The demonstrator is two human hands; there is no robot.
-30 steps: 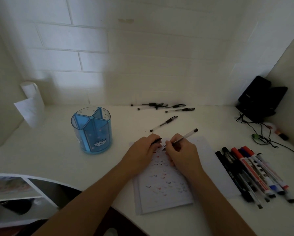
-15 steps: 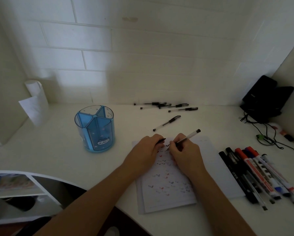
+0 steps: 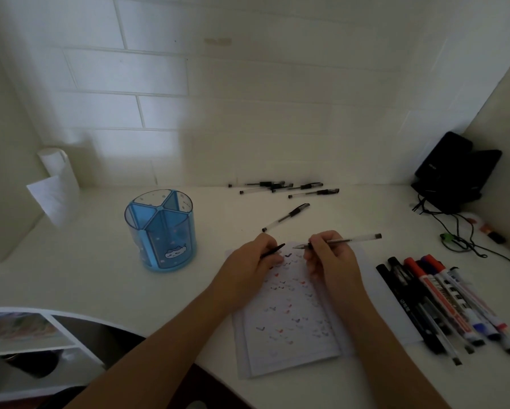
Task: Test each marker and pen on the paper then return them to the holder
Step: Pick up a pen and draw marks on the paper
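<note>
Compared with half a second ago, the right hand (image 3: 333, 261) has lifted the pen (image 3: 348, 240) off the paper (image 3: 289, 326). The pen now lies almost level with its tip in the air, while before the tip was down on the sheet. A fresh dark tick stands near the top of the paper, just below the tip.

The right hand grips this clear pen between curled fingers and thumb. The left hand (image 3: 248, 262) pinches the black cap (image 3: 273, 250), which points toward the pen tip; the two are near but apart. Both hands are over the top part of the paper, which lies at the near edge of the surface (image 3: 85, 276).

I count one blue holder (image 3: 160, 231), standing upright well to the left of the hands. One single pen (image 3: 286, 216) lies alone between the hands and the far edge. Along the far edge there is a loose group of pens (image 3: 292, 188), four or five; they overlap, so I cannot tell exactly. Near the right edge about six markers (image 3: 431, 296) lie side by side, touching one another.
</note>
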